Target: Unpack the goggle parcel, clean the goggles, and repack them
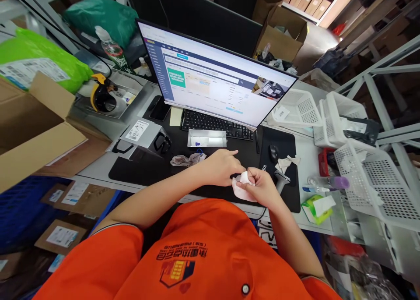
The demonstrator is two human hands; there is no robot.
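My right hand (263,187) pinches a crumpled white tissue (244,193) above the front edge of the black desk mat. From the other side my left hand (223,166) meets it, thumb and forefinger closed at the tissue's edge and one finger stretched out. Anything inside the tissue is hidden. Just beyond the hands lies a small open white box (207,139). A crumpled greyish cloth or wipe (188,160) rests left of my left hand. A grey handheld scanner (281,180) is close to my right hand.
A monitor (216,79) stands behind the keyboard (218,124). On the left are a grey box (142,135), a tape dispenser (104,96) and an open carton (36,129). On the right are a mouse (273,153), a green tissue pack (317,209) and a white basket (377,184).
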